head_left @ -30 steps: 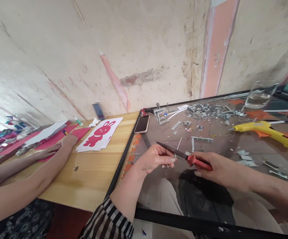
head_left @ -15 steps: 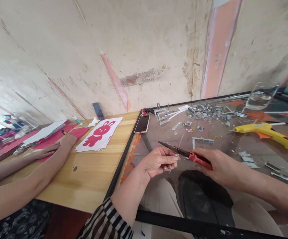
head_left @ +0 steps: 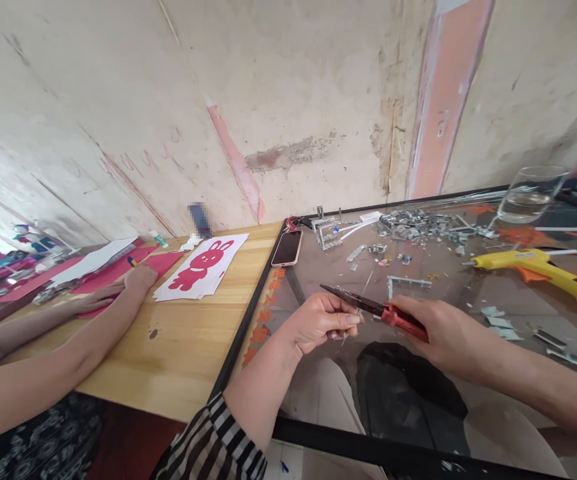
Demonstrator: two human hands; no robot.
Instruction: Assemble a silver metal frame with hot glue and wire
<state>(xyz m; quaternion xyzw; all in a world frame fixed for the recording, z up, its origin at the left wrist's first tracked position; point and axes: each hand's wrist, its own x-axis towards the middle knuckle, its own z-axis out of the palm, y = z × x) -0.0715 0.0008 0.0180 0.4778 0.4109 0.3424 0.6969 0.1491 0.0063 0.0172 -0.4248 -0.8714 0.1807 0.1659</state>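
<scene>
My left hand is closed in a pinch on a thin pale stick, which slants up past the fingertips. Around the red handles of the scissors my right hand is wrapped, with the dark blades pointing left over the left fingers and crossing the stick. Whether the blades touch the stick cannot be made out. Beyond the hands, an L-shaped grey piece lies on the glass table.
Grey scraps are heaped at the back, near a phone and a glass of water. A yellow glue gun lies right. Another person's arms rest on the wooden table, beside rabbit-printed paper.
The view has shifted slightly, so most things appear a little further right. Both hands keep nearly the same pose and grip.
</scene>
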